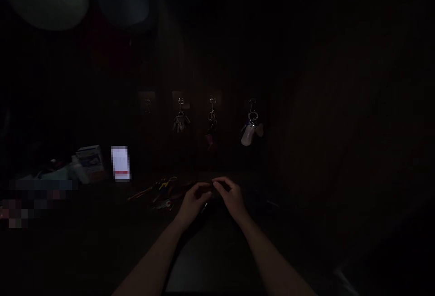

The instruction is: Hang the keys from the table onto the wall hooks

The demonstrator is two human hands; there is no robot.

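Observation:
My left hand (196,200) and my right hand (233,197) are close together over the dark surface, fingertips nearly meeting. Both have bent fingers drawn toward the thumbs. Whatever lies between the fingertips is too dark and small to make out. A small shiny piece (204,206) shows just below the left fingers; I cannot tell whether it hangs from them or lies on the surface. Left of my left hand lies a loose heap of cords and small trinkets (165,187), partly yellow, with a pale round-ended item (166,203) at its near side.
Key bunches (181,121) hang on wall hooks ahead, beside a dark reddish trinket (210,140) and a bunch with a white fob (249,135). A leftmost hook (147,104) is faintly visible. Boxes (90,162) and a lit screen (120,162) stand left. Caps (50,1) hang above.

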